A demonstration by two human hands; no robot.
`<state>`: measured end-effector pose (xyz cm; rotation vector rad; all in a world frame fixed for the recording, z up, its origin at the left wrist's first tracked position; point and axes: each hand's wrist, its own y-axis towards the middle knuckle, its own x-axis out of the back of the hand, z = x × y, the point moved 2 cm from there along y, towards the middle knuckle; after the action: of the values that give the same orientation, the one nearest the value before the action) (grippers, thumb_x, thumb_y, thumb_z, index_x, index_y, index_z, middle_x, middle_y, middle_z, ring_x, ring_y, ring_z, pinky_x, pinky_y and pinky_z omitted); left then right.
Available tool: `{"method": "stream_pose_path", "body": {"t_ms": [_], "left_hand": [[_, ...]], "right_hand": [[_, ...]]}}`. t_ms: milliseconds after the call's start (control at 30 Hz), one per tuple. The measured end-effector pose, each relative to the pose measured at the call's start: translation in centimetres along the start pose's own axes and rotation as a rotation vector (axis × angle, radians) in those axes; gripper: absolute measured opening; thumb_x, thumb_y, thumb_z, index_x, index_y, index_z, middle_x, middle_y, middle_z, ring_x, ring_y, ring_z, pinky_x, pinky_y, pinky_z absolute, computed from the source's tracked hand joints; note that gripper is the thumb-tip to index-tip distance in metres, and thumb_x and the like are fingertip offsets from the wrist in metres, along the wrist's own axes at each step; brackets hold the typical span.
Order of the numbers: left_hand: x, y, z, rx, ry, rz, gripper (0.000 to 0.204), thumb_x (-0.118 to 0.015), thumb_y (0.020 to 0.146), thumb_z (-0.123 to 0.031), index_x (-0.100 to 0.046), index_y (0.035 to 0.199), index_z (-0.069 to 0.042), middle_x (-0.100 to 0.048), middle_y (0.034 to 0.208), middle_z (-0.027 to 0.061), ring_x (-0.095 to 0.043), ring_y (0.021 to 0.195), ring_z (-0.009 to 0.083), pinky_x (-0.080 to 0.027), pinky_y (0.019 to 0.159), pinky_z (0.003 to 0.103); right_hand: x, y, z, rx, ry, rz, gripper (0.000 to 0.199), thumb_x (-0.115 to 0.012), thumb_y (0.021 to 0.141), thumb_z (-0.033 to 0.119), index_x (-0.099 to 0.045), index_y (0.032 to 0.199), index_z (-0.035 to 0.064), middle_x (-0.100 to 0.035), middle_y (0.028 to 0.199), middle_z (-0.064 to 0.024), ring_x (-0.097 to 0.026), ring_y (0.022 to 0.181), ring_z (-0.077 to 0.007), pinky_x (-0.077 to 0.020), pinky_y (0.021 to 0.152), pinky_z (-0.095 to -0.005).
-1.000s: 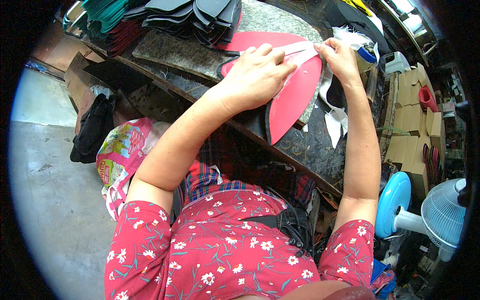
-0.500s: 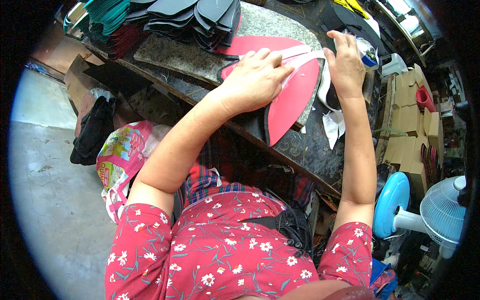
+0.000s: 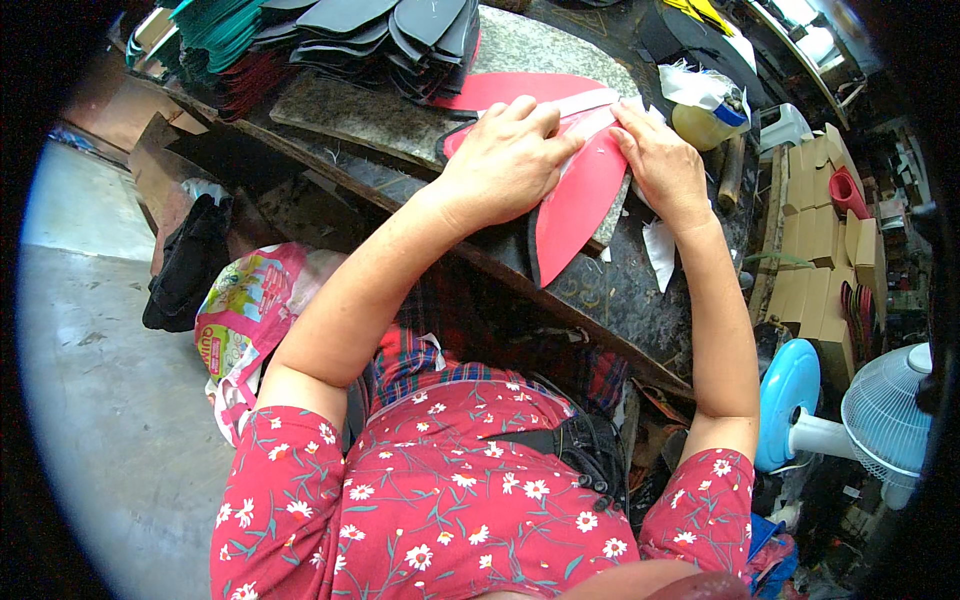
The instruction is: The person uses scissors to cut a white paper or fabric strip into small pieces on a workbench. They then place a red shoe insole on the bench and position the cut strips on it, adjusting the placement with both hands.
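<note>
A red flat curved piece (image 3: 578, 215) with black edging, like a shoe upper, lies on a speckled stone slab (image 3: 350, 118). Along its middle runs a white strip (image 3: 590, 122). My left hand (image 3: 505, 165) is closed, its curled fingers pressing down on the red piece beside the strip; what is under the palm is hidden. At the far end of the strip, my right hand (image 3: 662, 168) has its fingers and thumb pinched together on the white material. A loose white scrap (image 3: 658, 255) lies on the bench below my right hand.
Dark grey cut pieces (image 3: 390, 40) and teal ones (image 3: 215, 45) are stacked at the back left. A tub with a blue rim (image 3: 705, 120) stands right of my right hand. Cardboard boxes (image 3: 815, 235) and a blue-and-white fan (image 3: 790, 405) are at the right.
My right hand has come left and inward, from fingers raised and stretched beside the strip to pinching at its end. The tub now shows. My left hand stays in place.
</note>
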<state>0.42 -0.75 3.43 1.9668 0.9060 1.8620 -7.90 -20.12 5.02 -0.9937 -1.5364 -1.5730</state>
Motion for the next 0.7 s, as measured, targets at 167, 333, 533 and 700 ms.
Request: {"method": "stream_pose_path", "body": {"t_ms": [167,333,533,700], "left_hand": [[0.3,-0.9,-0.4,-0.066,0.002,0.011,0.035,-0.061,0.087,-0.026,-0.065,0.118,-0.011,-0.059,0.120,0.0083,-0.054,0.112,0.0280,-0.042,0.096,0.043],[2.1,-4.0,-1.5,-0.082,-0.035,0.147,0.057,-0.059,0.090,-0.041,-0.054,0.135,-0.008,-0.050,0.143,0.0096,-0.044,0.132,0.0311,-0.029,0.112,0.047],[3.5,-4.6,-2.1,-0.063,-0.109,0.221,0.090,-0.072,0.073,-0.057,-0.044,0.145,-0.009,-0.043,0.149,0.0116,-0.037,0.139,0.0318,-0.022,0.117,0.051],[5.1,-5.3,-2.1,-0.117,-0.149,0.329,0.098,-0.082,0.063,-0.047,-0.042,0.146,-0.014,-0.042,0.150,0.0087,-0.035,0.140,0.0323,-0.021,0.118,0.053]], "right_hand": [[-0.3,0.1,-0.6,0.006,-0.137,-0.082,0.035,-0.059,0.091,0.040,-0.067,0.116,0.0155,-0.068,0.109,-0.0162,-0.061,0.110,-0.0338,-0.0513,0.091,-0.0442],[-0.4,0.3,-1.2,-0.022,-0.042,-0.014,0.036,-0.058,0.092,0.040,-0.066,0.117,0.0145,-0.068,0.109,-0.0168,-0.061,0.110,-0.0338,-0.0513,0.090,-0.0445],[2.9,-0.9,-4.4,-0.222,0.555,0.265,0.041,-0.052,0.101,0.026,-0.055,0.133,0.0011,-0.058,0.134,-0.0116,-0.053,0.124,-0.0197,-0.0400,0.104,-0.0293],[9.4,-8.8,-4.4,-0.363,0.081,0.311,0.027,-0.062,0.092,0.022,-0.063,0.111,0.0021,-0.065,0.097,-0.0136,-0.064,0.089,-0.0249,-0.0492,0.080,-0.0356]]}}
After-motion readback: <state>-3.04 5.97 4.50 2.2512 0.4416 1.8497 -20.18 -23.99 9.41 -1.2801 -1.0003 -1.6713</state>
